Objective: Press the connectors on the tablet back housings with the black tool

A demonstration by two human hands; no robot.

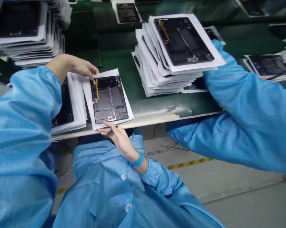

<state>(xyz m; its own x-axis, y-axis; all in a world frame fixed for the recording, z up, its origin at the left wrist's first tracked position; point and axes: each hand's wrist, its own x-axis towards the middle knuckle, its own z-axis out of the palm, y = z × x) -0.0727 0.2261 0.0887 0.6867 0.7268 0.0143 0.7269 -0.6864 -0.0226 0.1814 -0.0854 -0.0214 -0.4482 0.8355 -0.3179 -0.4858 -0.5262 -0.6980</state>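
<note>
An opened tablet housing (pixel 111 101) with a yellow flex cable lies on a white sheet (pixel 125 98) at the bench's front edge. My left hand (pixel 82 67) grips its top left corner, fingers bent over the edge and sheet. Below, my right hand (pixel 120 139), with a blue wristband, has its thumb or a finger on the housing's bottom edge and other fingers under the sheet. A thin dark tool (pixel 112 130) is tucked among its fingers; its kind is unclear. Beside my left forearm rests a low stack of white sheets (pixel 77 104) with dark tablet parts.
A tall stack of tablet housings between white sheets (pixel 154 69) stands to the right, another tall stack (pixel 36 47) at the left. A co-worker's blue sleeve (pixel 247 117) reaches in from the right. More housings (pixel 127 13) lie further back on the green bench (pixel 116 58).
</note>
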